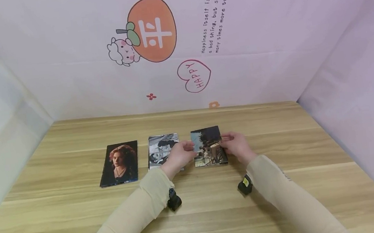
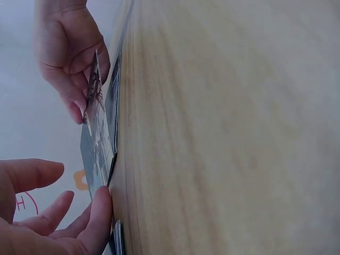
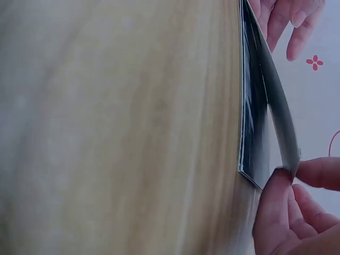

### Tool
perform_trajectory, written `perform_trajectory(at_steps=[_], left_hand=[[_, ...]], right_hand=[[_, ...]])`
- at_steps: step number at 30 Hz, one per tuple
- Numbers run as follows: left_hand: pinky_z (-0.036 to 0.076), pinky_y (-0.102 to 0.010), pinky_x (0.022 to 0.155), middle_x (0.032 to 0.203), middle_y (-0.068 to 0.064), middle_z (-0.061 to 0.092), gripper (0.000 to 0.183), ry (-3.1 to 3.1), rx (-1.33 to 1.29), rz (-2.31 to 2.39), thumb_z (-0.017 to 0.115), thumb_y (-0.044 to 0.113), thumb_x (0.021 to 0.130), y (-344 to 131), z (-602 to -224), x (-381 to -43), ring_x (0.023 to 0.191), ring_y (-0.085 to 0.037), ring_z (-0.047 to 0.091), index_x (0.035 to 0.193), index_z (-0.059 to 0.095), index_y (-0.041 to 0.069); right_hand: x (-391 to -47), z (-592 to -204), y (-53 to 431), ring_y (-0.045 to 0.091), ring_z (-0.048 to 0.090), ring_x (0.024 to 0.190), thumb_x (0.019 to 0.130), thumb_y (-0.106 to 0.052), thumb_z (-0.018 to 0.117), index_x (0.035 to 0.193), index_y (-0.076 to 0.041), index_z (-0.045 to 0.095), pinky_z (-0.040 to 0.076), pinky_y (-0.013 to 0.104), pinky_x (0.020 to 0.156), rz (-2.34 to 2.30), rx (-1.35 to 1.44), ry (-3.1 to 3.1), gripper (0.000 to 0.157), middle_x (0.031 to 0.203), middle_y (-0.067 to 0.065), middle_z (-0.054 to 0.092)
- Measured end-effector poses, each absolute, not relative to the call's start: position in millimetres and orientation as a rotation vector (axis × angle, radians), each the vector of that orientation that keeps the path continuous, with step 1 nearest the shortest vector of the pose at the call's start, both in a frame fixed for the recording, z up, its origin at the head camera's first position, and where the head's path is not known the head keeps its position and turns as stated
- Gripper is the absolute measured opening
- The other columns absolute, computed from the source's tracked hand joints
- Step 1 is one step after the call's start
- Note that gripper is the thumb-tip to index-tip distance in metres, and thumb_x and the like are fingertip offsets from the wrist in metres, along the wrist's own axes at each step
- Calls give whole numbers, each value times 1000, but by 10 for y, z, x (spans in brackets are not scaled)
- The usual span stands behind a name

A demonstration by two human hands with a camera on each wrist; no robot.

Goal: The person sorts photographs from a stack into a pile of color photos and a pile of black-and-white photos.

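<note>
In the head view, a photo card with a colour street-like scene (image 1: 208,148) lies over the right-hand stack. My right hand (image 1: 237,146) pinches its right edge between thumb and finger. The right wrist view shows that card (image 3: 284,119) bowed and raised off the stack (image 3: 254,146) at this end. My left hand (image 1: 180,155) is at the card's left edge, fingertips touching it, with the other fingers spread apart in the left wrist view. Under the left forearm side, a black-and-white photo stack (image 1: 157,150) is partly covered by that hand.
A third stack, topped by a dark portrait photo (image 1: 123,164), lies farther left on the wooden table (image 1: 212,213). A printed white cloth (image 1: 255,74) stands behind the table, with cloth walls on both sides. Black wrist cameras (image 1: 174,200) hang below the sleeves.
</note>
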State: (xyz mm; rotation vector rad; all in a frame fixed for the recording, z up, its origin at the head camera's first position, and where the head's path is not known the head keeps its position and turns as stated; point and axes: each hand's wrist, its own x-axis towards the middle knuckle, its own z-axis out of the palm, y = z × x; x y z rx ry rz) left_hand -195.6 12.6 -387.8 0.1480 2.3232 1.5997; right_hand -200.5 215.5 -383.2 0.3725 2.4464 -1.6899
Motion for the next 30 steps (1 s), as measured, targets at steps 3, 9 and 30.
perform_trajectory(at_steps=[3,9,30], left_hand=[[53,-36,89,127,-18,57,39,2308,141,1617,61,6,88,122,-3882,-1954,113,-31,57,126,55,-1],[54,-35,88,124,-21,59,40,2232,47,1730,59,-1,86,128,-3880,-1957,111,-32,58,126,54,-3],[54,-37,91,126,-23,55,46,2178,26,1847,56,-2,90,-122,-3875,-2008,115,-34,57,135,47,-5]], right_hand=[[-2003,-3832,2149,37,55,116,90,6,53,134,6,44,51,43,94,-1694,371,2439,46,130,27,51],[-2012,-3844,2171,37,54,119,91,7,50,139,3,40,48,46,97,-1739,378,2376,49,133,27,50],[-1932,-3716,1965,25,59,108,91,2,55,139,-2,43,55,34,86,-1786,328,2341,49,131,23,52]])
